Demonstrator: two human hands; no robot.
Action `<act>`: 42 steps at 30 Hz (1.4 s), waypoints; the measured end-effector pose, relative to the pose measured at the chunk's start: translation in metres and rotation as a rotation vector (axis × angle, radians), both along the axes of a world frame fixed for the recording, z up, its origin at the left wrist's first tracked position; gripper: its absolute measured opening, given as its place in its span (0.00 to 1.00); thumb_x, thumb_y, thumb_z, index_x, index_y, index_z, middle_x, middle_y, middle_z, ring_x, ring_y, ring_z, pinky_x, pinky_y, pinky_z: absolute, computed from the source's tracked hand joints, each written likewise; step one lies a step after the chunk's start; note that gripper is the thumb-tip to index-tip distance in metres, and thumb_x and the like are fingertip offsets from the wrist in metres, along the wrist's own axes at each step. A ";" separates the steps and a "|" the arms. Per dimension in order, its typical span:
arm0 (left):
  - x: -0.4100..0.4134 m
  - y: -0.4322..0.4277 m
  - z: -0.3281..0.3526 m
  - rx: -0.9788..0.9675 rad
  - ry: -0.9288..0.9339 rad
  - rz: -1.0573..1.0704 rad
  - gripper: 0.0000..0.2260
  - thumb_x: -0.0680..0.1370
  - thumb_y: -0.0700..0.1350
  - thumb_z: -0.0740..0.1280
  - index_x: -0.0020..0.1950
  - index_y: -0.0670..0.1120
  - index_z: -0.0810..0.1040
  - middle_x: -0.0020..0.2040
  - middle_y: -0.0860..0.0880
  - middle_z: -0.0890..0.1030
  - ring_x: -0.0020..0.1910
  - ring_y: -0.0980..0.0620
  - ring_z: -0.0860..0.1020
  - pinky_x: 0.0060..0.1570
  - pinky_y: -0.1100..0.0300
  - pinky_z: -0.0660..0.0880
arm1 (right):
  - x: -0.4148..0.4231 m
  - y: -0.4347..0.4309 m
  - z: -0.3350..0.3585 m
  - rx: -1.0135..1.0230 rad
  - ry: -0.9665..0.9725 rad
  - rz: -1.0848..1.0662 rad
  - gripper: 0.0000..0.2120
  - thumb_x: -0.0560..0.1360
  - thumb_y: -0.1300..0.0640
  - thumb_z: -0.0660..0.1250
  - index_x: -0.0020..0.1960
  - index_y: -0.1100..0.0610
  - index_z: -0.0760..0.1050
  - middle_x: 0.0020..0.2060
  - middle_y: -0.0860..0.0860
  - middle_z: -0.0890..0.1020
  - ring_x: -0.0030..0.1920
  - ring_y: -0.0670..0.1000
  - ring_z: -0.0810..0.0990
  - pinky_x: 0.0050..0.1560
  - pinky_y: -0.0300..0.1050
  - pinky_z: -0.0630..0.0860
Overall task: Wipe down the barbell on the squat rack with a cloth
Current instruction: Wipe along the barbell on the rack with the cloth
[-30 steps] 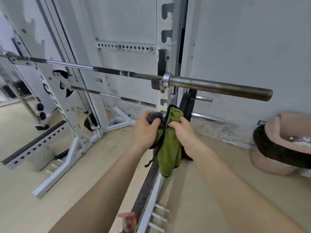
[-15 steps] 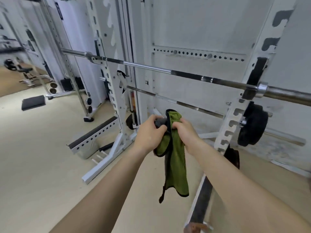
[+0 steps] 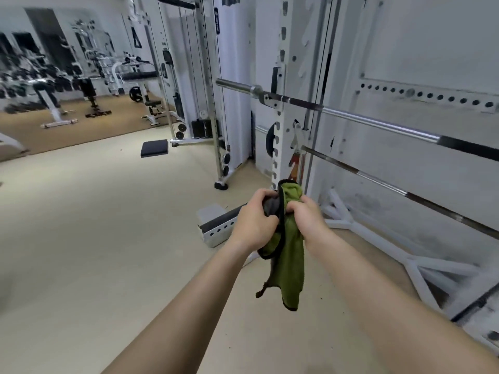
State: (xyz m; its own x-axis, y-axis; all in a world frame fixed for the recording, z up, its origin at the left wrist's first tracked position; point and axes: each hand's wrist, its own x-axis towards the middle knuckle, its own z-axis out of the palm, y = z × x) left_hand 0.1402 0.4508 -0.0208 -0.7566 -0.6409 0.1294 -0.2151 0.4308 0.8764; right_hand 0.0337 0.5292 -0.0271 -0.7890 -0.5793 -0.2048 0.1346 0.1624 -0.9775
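A green cloth (image 3: 291,255) with a dark edge hangs from both my hands in front of me. My left hand (image 3: 255,221) grips its bunched grey-and-green top from the left. My right hand (image 3: 303,217) grips the top from the right, close against the left. The steel barbell (image 3: 378,121) rests on the white squat rack (image 3: 280,76), running from the upper middle down to the right edge. It is well above and beyond the cloth, not touching it. A second, thinner bar (image 3: 399,193) runs lower on the rack.
The rack's white floor legs (image 3: 405,260) spread at the right. A perforated safety arm (image 3: 218,225) lies low just beyond my left hand. A cable machine (image 3: 208,76) stands behind. Benches and weights (image 3: 89,95) fill the far left. Beige floor (image 3: 94,225) stretches to the left.
My view has swung left along the rack, from the barbell's right end to its left end. Both hands keep hold of the cloth, held close together.
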 end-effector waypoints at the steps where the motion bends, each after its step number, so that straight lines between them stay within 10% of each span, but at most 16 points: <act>1: -0.002 -0.019 -0.002 0.002 0.007 0.003 0.23 0.73 0.34 0.65 0.64 0.54 0.75 0.57 0.55 0.80 0.59 0.53 0.77 0.60 0.52 0.77 | -0.004 -0.021 -0.004 -0.014 -0.015 0.005 0.17 0.66 0.60 0.62 0.52 0.54 0.79 0.48 0.62 0.84 0.50 0.64 0.83 0.56 0.66 0.80; 10: -0.058 -0.203 -0.007 0.022 0.094 -0.086 0.23 0.70 0.42 0.77 0.62 0.56 0.76 0.55 0.60 0.82 0.55 0.63 0.80 0.56 0.63 0.77 | -0.064 -0.216 -0.014 -0.111 -0.139 0.047 0.24 0.70 0.59 0.62 0.66 0.51 0.66 0.53 0.59 0.80 0.53 0.60 0.81 0.56 0.63 0.80; 16: -0.108 -0.334 0.000 -0.145 -0.031 0.027 0.24 0.74 0.42 0.74 0.68 0.51 0.76 0.59 0.50 0.77 0.58 0.54 0.77 0.59 0.62 0.72 | -0.114 -0.343 -0.003 -0.109 -0.127 0.197 0.14 0.72 0.64 0.64 0.56 0.57 0.80 0.46 0.60 0.86 0.49 0.61 0.85 0.56 0.62 0.81; 22: -0.142 -0.466 0.008 0.027 0.158 0.167 0.12 0.76 0.35 0.67 0.53 0.48 0.86 0.48 0.55 0.85 0.51 0.53 0.82 0.52 0.63 0.77 | -0.151 -0.458 0.005 -0.174 -0.132 0.282 0.11 0.77 0.64 0.64 0.58 0.59 0.80 0.46 0.59 0.87 0.46 0.56 0.86 0.46 0.49 0.82; 33: -0.227 -0.711 0.021 0.388 0.407 0.094 0.12 0.80 0.35 0.63 0.56 0.46 0.83 0.50 0.46 0.86 0.51 0.49 0.84 0.50 0.58 0.80 | -0.207 -0.664 -0.060 -0.131 -0.216 0.352 0.32 0.68 0.31 0.70 0.66 0.47 0.77 0.58 0.48 0.85 0.60 0.50 0.83 0.67 0.56 0.74; 42: -0.334 -0.894 0.030 0.676 0.469 -0.013 0.08 0.83 0.41 0.64 0.55 0.44 0.83 0.50 0.43 0.86 0.50 0.46 0.85 0.51 0.52 0.81 | -0.295 -0.810 -0.053 -0.191 -0.175 -0.107 0.10 0.79 0.58 0.68 0.58 0.60 0.81 0.49 0.58 0.87 0.47 0.54 0.87 0.51 0.50 0.81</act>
State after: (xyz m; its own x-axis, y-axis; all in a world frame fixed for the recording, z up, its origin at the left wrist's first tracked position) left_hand -0.1942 -0.4435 0.0094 -0.7279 -0.6853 0.0238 0.2397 -0.2218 0.9452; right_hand -0.2612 -0.2812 -0.0805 -0.8098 -0.5359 -0.2388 0.3106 -0.0465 -0.9494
